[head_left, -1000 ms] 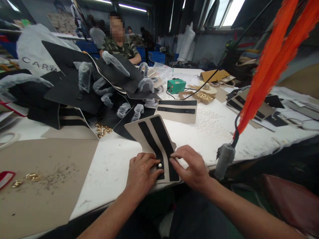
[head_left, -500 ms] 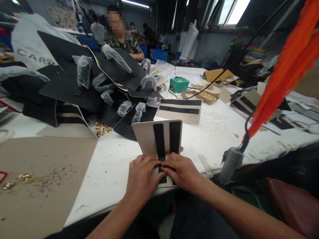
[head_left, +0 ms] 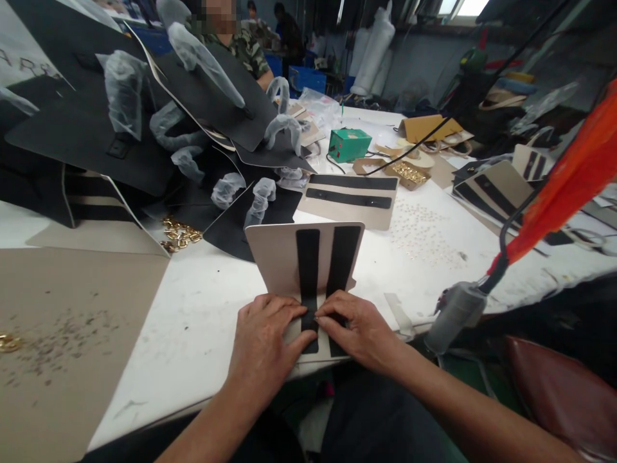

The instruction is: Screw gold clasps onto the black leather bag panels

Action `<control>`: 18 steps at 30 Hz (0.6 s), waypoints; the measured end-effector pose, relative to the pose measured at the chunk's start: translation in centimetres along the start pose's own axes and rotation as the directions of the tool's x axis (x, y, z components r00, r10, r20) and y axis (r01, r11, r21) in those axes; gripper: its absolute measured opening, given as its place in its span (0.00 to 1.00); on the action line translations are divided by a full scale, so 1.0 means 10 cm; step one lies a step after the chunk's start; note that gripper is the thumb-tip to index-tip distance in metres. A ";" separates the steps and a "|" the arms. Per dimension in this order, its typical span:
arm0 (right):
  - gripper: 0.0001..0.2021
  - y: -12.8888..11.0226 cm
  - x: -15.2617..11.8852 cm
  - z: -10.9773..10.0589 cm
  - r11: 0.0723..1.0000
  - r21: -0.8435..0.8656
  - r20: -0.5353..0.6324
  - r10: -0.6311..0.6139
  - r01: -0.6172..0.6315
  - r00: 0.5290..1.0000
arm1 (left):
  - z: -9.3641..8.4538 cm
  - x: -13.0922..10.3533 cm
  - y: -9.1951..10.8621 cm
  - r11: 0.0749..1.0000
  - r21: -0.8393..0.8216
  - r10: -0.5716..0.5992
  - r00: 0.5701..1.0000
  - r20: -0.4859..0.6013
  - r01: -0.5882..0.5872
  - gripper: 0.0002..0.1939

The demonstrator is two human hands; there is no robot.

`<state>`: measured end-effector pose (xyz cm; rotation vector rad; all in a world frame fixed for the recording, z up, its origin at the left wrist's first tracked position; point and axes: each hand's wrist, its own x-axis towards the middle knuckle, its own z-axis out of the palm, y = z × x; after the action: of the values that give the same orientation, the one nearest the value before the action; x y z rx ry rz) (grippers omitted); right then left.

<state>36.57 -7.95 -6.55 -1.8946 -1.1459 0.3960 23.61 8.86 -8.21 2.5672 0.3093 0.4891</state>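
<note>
A beige bag panel (head_left: 274, 257) with two black strips (head_left: 308, 257) lies folded at the table's near edge, its far half standing up and its near half flat. My left hand (head_left: 265, 331) rests on the flat half, fingers stretched out, thumb and forefinger apart on either side of the left strip. From the other side my right hand (head_left: 357, 328) touches the same half. Its thumb and forefinger are pinched together over that strip, around something too small to make out. The spot under the right fingertips is partly hidden.
A pile of black bag pieces (head_left: 87, 151) with wrapped handles is at left, with gold chain (head_left: 183, 233) beside it. Behind stand another striped panel (head_left: 349, 199), a green box (head_left: 349, 145) and a carton of gold parts (head_left: 409, 173). A grey cylindrical tool (head_left: 456, 318) hangs at right.
The view has tilted down and come closer. My hands have drawn slightly apart; the left thumb and forefinger have spread, while the right fingertips still pinch over the strip.
</note>
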 end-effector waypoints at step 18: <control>0.06 0.20 -0.07 0.14 0.971 -0.121 -0.053 -0.214 0.207 0.975 | 0.03 0.04 -0.13 0.992 -0.065 0.108 0.992 -0.064 -0.112 0.04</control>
<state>36.47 -8.28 -9.08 -1.8459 -1.3343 0.1517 23.91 9.90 -9.02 2.5159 0.1697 0.6085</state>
